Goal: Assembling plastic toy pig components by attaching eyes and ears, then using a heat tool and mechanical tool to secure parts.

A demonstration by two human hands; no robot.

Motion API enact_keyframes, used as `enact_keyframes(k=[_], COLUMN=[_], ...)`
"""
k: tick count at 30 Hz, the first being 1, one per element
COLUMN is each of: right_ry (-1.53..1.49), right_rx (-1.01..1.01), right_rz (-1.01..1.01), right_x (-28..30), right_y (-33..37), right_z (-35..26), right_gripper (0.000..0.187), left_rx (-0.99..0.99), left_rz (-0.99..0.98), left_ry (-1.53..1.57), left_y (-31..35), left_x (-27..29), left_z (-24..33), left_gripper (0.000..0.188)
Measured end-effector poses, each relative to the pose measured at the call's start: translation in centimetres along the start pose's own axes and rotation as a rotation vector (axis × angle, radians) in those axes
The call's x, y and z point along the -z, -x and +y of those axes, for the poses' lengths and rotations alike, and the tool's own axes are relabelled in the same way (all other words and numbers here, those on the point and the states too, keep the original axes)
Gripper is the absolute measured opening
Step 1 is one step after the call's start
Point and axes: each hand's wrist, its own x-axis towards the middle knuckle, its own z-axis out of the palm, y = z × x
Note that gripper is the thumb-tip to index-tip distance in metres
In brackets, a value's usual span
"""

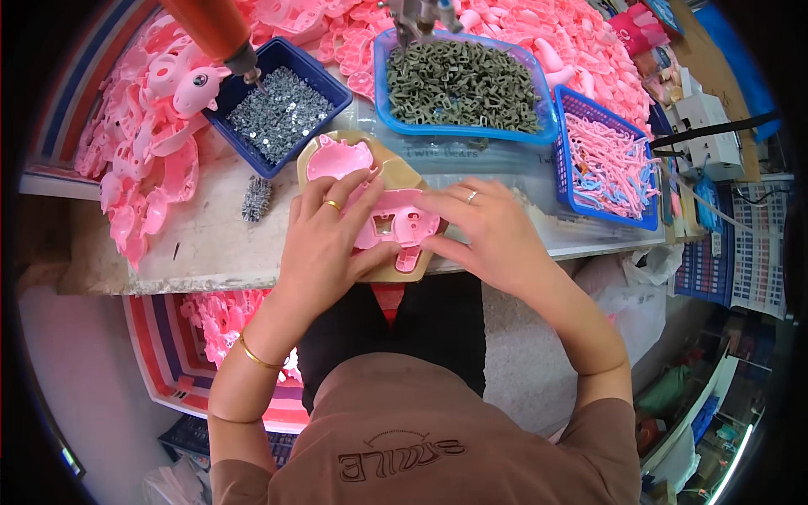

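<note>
A pink plastic toy shell half [402, 209] lies hollow side up in a tan shaped holder [404, 172] at the table's near edge. Its rounded head end [341, 158] points away to the left. My left hand [326, 231] grips the shell's left side, fingers over its rim and thumb near its lower part. From the right, my right hand [486, 223] holds the opposite edge between thumb and fingers. Small parts sit inside the shell, partly hidden by the fingers. An orange-red power screwdriver [210, 29] hangs above, bit pointing down, with neither hand on it.
A dark blue tray of screws [217, 126] stands behind my left hand, with a small screw cluster [256, 199] beside it. Farther back are a blue tub of dark green parts [551, 118] and a blue basket of pink and blue strips [566, 181]. Pink shells [172, 160] pile up left and behind.
</note>
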Motion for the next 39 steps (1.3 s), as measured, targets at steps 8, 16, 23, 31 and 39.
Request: enact_keyframes(k=[8, 16, 23, 31, 39], right_ry=[0.152, 0.29, 0.595, -0.11, -1.202], right_rx=[0.016, -0.165, -0.251, -0.431, -0.454], right_rz=[0.003, 0.287, 0.294, 0.254, 0.08], right_x=[-0.3, -0.2, -3.8, -1.9, 0.7], right_y=[0.1, -0.9, -0.1, 0.6, 2.0], right_z=[0.1, 8.5, 9.7, 7.7, 0.9], right_gripper=[0.037, 0.019, 0.018, 0.019, 0.017], left_rx=[0.001, 0.05, 0.069, 0.019, 0.085], left_rz=[0.016, 0.012, -0.025, 0.077, 0.072], left_ry=[-0.058, -0.055, -0.087, -0.033, 0.589], left_y=[0.7, 1.0, 1.2, -0.3, -2.5], left_x=[-0.7, -1.0, -1.0, 0.0, -0.9], left_z=[0.1, 0.6, 0.9, 2.1, 5.2], left_gripper=[0.069, 0.071, 0.074, 0.07, 0.036])
